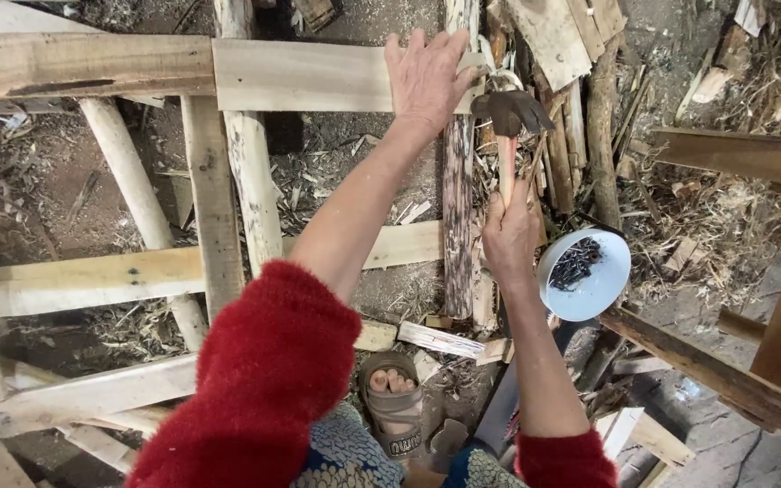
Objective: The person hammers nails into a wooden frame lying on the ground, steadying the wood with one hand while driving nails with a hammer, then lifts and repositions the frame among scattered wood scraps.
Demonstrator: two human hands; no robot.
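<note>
Left hand [427, 77] — flat, fingers spread, pressing the far plank [309, 77] onto the upright pole [456, 217] | right hand [510, 230] clamped round the hammer [508, 117], handle running near-to-far, head just right of the left hand | white bowl of nails [589, 276] near right | wood scraps crowd the far right.

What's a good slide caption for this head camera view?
Left hand pressing a plank onto a rough wooden frame, right hand gripping a hammer, bowl of nails nearby.
</note>
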